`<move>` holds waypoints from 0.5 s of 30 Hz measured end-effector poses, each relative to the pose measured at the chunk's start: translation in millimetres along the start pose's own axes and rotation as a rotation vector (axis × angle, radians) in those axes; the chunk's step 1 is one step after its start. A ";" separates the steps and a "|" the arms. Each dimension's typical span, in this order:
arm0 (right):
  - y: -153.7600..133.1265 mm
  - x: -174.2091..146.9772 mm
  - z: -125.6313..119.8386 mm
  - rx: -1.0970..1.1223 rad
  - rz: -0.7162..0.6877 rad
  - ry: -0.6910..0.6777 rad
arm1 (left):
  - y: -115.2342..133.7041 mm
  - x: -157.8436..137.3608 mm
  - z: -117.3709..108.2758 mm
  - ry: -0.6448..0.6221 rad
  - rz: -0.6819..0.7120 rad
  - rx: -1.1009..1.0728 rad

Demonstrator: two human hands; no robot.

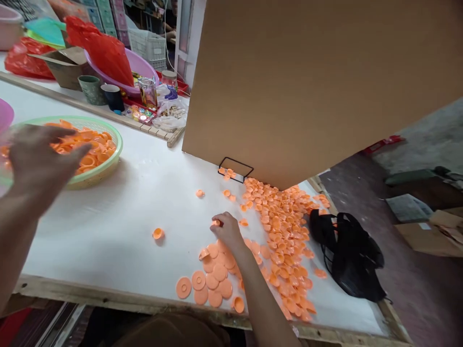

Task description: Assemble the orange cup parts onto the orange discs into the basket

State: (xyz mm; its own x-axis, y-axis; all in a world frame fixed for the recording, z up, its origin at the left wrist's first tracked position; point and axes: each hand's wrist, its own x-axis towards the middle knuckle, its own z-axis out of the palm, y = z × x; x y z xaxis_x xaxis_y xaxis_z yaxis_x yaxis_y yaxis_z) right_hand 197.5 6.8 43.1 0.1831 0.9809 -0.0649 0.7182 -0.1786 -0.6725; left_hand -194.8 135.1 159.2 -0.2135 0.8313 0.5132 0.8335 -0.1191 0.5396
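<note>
My left hand (39, 161), somewhat blurred, hovers over a pale green plastic basket (118, 156) filled with orange plastic cups (96, 149). Its thumb and fingers are spread apart with nothing visible between them. On the white table, my right hand (228, 232) pinches a small orange plastic piece (216, 223), mostly hidden by the fingers. Flat orange discs (217, 277) lie overlapped below that hand. Just right of it spreads a large heap of small orange cup-like pieces (285, 231). One orange cup (158, 234) stands alone between my hands.
A large cardboard box (307, 86) rises behind the heap. A black bag (349, 255) lies at the table's right edge. Along the back are a dark mug (113, 98), a green cup (91, 90), a purple basin (141, 65) and a red plastic bag (104, 50). A wooden strip (108, 301) edges the front.
</note>
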 end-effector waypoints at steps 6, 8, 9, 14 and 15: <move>-11.4 -17.3 -9.8 0.671 0.346 0.102 | 64.6 -201.6 48.1 -1.007 0.506 -0.480; -20.1 -22.3 -16.2 0.722 0.375 0.073 | 76.9 -242.0 59.0 -1.091 0.485 -0.430; -24.8 -24.2 -17.8 0.709 0.363 0.052 | 78.3 -250.9 63.1 -1.087 0.473 -0.405; -49.6 -31.5 0.9 0.651 0.274 -0.077 | 48.4 -234.4 77.6 -0.804 0.322 -0.289; -54.3 -33.0 9.8 0.632 0.257 -0.109 | 40.4 -229.6 79.3 -0.754 0.282 -0.293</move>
State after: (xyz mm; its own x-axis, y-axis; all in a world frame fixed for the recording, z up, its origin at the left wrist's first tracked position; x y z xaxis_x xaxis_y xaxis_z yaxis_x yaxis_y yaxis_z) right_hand 145.9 -15.1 74.6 0.2028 0.9214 -0.3316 0.1258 -0.3604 -0.9243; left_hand -71.7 -17.5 10.2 0.4644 0.8761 0.1293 0.6167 -0.4247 0.6628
